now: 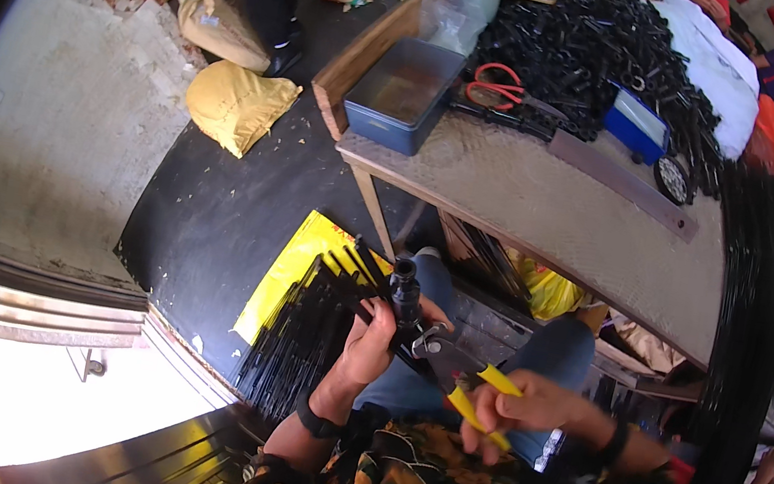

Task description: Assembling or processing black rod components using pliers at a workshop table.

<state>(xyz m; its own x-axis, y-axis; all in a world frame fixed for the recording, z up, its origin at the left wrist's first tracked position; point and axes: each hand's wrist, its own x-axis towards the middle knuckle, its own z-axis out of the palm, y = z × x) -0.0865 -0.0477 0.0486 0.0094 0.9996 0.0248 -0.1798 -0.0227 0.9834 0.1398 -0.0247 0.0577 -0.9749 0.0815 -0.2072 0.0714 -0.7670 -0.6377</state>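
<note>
My left hand [371,343] is closed around a black tubular fitting [405,290], which stands upright with its round open end toward me. My right hand [518,405] grips the yellow handles of a pair of pliers [442,354]. Their metal jaws are at the lower part of the fitting, close to my left fingers; whether they bite on it I cannot tell. Left of my left hand lies a bunch of long black rods [291,333], partly on a bright yellow plastic sheet [279,271].
Ahead is a wooden table [519,177] bearing a blue-grey plastic bin [395,127], red-handled scissors [497,87], a flat metal strip [619,185], a small blue box [636,127] and a heap of black parts [580,45]. A yellow sack [239,105] lies on the floor. Other people work farther off.
</note>
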